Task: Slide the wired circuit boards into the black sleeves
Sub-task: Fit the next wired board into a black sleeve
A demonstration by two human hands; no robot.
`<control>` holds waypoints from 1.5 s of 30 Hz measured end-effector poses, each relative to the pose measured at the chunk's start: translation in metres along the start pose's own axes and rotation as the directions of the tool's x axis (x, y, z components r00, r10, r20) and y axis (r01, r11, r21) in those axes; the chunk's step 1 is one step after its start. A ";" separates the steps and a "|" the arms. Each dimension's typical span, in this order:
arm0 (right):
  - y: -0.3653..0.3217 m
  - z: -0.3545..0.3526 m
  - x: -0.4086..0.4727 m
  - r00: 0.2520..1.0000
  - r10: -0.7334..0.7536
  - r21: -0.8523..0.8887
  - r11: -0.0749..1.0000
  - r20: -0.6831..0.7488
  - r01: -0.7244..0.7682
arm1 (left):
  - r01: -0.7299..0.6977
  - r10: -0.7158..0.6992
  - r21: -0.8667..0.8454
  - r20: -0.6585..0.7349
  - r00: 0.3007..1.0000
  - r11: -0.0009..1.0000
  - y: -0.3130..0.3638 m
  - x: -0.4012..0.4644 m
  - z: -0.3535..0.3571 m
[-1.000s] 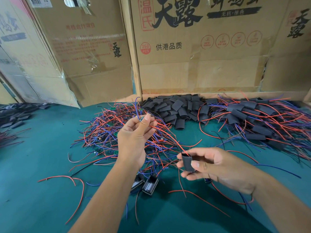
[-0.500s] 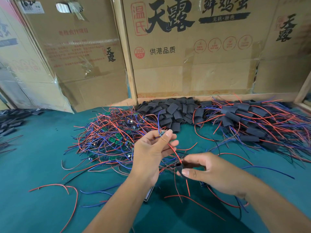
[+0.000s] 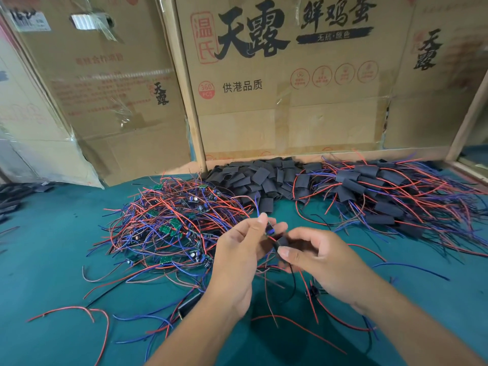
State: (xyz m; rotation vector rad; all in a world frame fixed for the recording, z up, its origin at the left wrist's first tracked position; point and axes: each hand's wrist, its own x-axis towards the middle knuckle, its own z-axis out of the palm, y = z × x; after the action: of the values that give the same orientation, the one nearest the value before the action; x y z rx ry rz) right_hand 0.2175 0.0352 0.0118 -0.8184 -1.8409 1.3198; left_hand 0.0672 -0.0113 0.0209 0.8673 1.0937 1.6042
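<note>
Black sleeve (image 3: 282, 242) pinched in right hand (image 3: 320, 262), against left hand (image 3: 241, 256).

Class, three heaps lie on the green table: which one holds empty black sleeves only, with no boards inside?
The middle heap of black sleeves, against the cardboard box: flat and mostly wire-free, unlike the bare wired boards left and the sleeved, wired ones right.

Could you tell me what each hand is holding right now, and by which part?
The right hand pinches a black sleeve by its sides. The left hand pinches a wired circuit board at its fingertips; exactly where cannot be told.
</note>
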 end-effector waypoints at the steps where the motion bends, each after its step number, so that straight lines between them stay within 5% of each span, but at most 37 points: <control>1: -0.001 0.000 0.000 0.999 -0.017 -0.018 1.000 -0.034 0.016 | -0.011 0.011 0.021 0.008 1.000 1.000 0.000 0.000 -0.001; 4: -0.005 0.001 -0.002 0.984 -0.131 -0.212 0.972 -0.121 0.103 | 0.002 -0.002 0.002 0.025 1.000 1.000 0.000 -0.002 0.001; 8: -0.011 0.008 -0.006 0.896 -0.408 -0.554 0.794 -0.177 0.252 | 0.015 -0.017 -0.101 -0.019 1.000 0.995 0.002 -0.002 0.002; 15: -0.010 0.013 -0.009 0.798 -0.586 -0.753 0.587 -0.139 0.299 | -0.012 0.006 -0.116 -0.051 0.999 0.993 0.000 -0.001 0.001; 21: -0.007 0.014 -0.007 0.766 -0.632 -0.812 0.505 -0.117 0.292 | -0.012 0.000 -0.117 -0.103 0.995 0.993 -0.005 0.000 0.003; 29: -0.003 0.011 -0.006 0.789 -0.606 -0.814 0.505 -0.099 0.286 | 0.183 -0.204 -0.227 -0.074 0.976 0.957 -0.011 0.003 0.002; 45: -0.001 0.006 -0.004 0.790 -0.609 -0.774 0.536 -0.077 0.338 | 0.155 -0.163 -0.212 -0.018 0.986 0.965 -0.015 -0.001 0.006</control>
State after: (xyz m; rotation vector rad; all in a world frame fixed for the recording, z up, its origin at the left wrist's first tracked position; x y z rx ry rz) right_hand 0.2146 0.0285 0.0111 -0.7569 -2.0841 0.0109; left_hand 0.0772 -0.0088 0.0087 0.5981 0.9721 1.5720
